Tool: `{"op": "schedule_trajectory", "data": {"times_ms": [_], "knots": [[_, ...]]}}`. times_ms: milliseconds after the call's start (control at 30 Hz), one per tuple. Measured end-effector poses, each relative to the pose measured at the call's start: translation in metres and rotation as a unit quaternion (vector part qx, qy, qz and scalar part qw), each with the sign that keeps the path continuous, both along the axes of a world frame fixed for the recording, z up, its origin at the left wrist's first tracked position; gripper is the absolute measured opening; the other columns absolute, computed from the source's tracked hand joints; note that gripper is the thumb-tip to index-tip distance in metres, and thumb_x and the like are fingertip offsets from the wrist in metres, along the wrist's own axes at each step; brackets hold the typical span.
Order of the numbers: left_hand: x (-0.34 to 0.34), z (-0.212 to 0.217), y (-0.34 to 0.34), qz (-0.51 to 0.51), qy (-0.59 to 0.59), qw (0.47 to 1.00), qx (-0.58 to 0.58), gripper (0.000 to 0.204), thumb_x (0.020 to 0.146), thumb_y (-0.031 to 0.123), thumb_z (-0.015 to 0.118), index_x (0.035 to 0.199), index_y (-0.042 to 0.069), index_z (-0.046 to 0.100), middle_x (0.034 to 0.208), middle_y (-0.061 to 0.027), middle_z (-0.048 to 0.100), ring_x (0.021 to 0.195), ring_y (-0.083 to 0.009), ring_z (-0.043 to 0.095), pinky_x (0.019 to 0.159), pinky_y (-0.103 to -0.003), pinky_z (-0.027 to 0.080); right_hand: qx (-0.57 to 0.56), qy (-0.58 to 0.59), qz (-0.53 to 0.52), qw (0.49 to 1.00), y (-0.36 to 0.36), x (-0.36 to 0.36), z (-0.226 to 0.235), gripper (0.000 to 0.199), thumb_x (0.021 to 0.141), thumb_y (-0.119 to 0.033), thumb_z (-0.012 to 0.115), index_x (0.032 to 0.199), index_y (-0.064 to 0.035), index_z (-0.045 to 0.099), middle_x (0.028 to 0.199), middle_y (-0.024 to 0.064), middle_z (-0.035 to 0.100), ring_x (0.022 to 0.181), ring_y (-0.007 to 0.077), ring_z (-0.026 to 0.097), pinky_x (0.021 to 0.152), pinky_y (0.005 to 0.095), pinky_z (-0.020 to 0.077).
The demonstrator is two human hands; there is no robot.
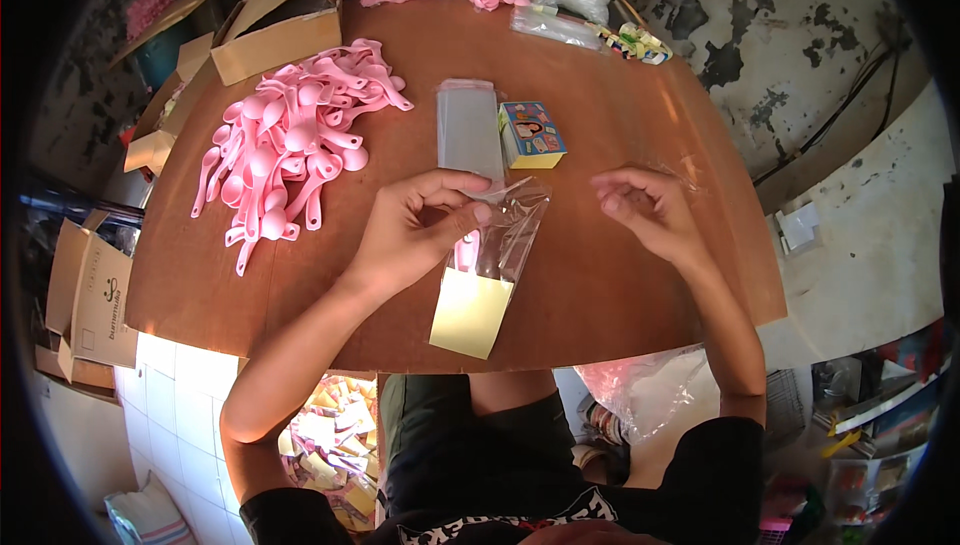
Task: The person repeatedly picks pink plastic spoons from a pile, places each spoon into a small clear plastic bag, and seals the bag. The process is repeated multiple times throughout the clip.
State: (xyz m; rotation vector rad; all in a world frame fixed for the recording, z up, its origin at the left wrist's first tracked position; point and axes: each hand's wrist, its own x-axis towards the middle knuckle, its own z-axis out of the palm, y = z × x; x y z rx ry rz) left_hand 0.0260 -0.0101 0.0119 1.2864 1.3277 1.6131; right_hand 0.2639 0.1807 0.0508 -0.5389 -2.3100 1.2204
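My left hand (410, 230) pinches the upper part of a clear plastic bag (512, 235) between thumb and fingers. Inside the bag is a pink spoon (466, 251), mostly hidden by my hand and by a pale yellow card (470, 313) at the bag's lower end. To the right of the bag, my right hand (648, 210) hovers with fingers loosely curled and thumb apart, holding nothing that I can make out. Just beyond the bag lie a stack of flat clear bags (468, 130) and a small stack of colourful printed cards (531, 133).
A heap of pink spoons (290, 145) covers the table's (400, 55) left side. Cardboard boxes (285, 45) stand at the far left, and more plastic bags (560, 27) lie at the far edge. Below the table, a container of packed cards (335, 435) sits by my left leg.
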Motion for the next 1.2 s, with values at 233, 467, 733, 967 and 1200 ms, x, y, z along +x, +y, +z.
{"op": "schedule_trajectory", "data": {"times_ms": [233,467,733,967,1200], "knots": [[0.0,0.001,-0.009,-0.001,-0.033,0.993,0.109,0.048,0.09,0.008,0.07,0.133,-0.002,0.051,0.104,-0.0118,0.069,0.092,-0.013,0.064,0.083,-0.028,0.052,-0.083,0.062,0.115,0.988,-0.069,-0.069,0.01,0.022,0.09,-0.014,0.07,0.107,-0.0005,0.067,0.085,0.002,0.067,0.08,0.005,0.06,0.07,0.0228,0.0483],[-0.008,0.009,-0.01,0.13,0.089,0.964,0.212,0.067,0.088,0.018,0.071,0.142,-0.001,0.036,0.131,-0.018,0.052,0.128,-0.0273,0.048,0.11,-0.043,0.036,0.252,0.188,0.08,0.946,-0.056,-0.095,0.054,0.008,0.084,-0.005,0.071,0.089,0.001,0.071,0.087,0.0102,0.068,0.079,0.0171,0.064,0.071,0.0285,0.0495],[-0.004,0.003,-0.006,0.032,-0.004,0.992,0.123,0.065,0.084,0.012,0.076,0.138,-0.001,0.043,0.13,-0.0158,0.056,0.123,-0.0241,0.054,0.102,-0.038,0.045,0.173,0.158,0.099,0.967,-0.061,-0.1,0.042,0.009,0.083,-0.007,0.072,0.086,0.0021,0.07,0.081,0.0089,0.067,0.078,0.0143,0.064,0.068,0.0281,0.0487],[-0.001,0.007,-0.008,-0.021,-0.07,0.994,0.085,0.022,0.095,0.009,0.063,0.113,-0.004,0.064,0.102,-0.0089,0.071,0.092,-0.0123,0.067,0.081,-0.026,0.054,-0.027,0.115,0.1,0.988,-0.065,-0.09,0.033,0.012,0.088,-0.009,0.071,0.09,0.0025,0.07,0.081,0.0034,0.066,0.077,0.0079,0.062,0.068,0.0218,0.0489],[-0.003,-0.004,-0.005,-0.01,-0.074,0.993,0.088,0.021,0.096,0.01,0.062,0.112,-0.003,0.064,0.101,-0.0092,0.072,0.09,-0.0118,0.067,0.079,-0.026,0.055,-0.161,0.128,0.083,0.975,-0.072,-0.075,0.008,0.021,0.092,-0.01,0.068,0.106,0.0053,0.065,0.098,0.0069,0.068,0.088,0.0098,0.064,0.077,0.0232,0.0522]]}}
